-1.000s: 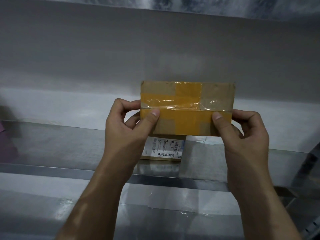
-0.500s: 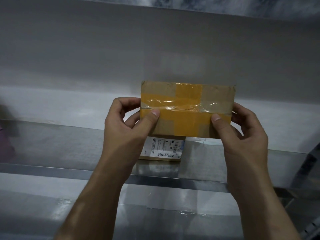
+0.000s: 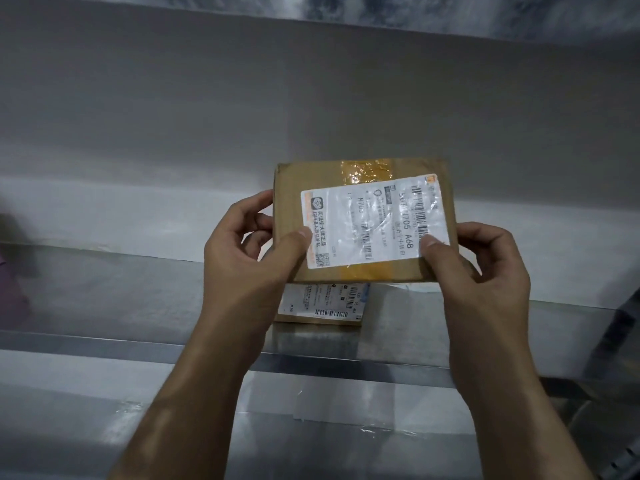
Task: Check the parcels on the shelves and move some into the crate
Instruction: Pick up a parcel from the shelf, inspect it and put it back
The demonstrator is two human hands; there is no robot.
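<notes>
A small brown cardboard parcel (image 3: 363,188) with yellow tape is held up above a metal shelf, its white shipping label with barcodes facing me. My left hand (image 3: 249,251) grips its left edge, thumb on the label's lower left corner. My right hand (image 3: 485,271) grips the right edge, thumb on the label's lower right corner. A second labelled parcel (image 3: 322,304) lies flat on the shelf just below the held one, partly hidden by it. No crate is in view.
The metal shelf (image 3: 138,292) runs across the view with a steel front rail (image 3: 104,344). A grey wall stands behind it. A lower shelf surface (image 3: 311,427) shows beneath. A purple object (image 3: 8,289) sits at the far left edge.
The parcel has been turned over in both hands: the taped face showed before, the labelled face shows now. Both hands stay at its edges.
</notes>
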